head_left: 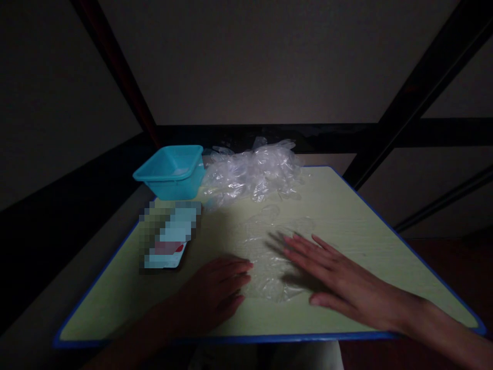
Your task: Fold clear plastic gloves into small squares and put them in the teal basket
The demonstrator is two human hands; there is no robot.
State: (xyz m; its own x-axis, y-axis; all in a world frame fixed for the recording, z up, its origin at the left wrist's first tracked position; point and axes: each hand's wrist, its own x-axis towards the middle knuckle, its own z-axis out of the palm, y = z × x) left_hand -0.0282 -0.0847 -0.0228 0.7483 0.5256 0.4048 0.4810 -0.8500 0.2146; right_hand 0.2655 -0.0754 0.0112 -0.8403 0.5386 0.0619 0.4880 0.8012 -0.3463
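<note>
A clear disposable plastic glove (265,257) lies spread on the table, its finger ends towards the back. At its left edge rests my left hand (215,290), fingers slightly bent and apart, the tips at the plastic. My right hand (339,280) is over the right side of the glove, palm down with fingers stretched out and thumb apart. Its shadow falls on the plastic, and I cannot tell whether it touches. Behind the single glove sits a crumpled heap of similar clear gloves (254,172).
A blue plastic basket (173,187) stands at the back left, with something small and pale inside. In front of it lies a phone (173,236), its screen blurred out. The pale tabletop (346,216) has a blue edge. A wall (262,72) rises behind it.
</note>
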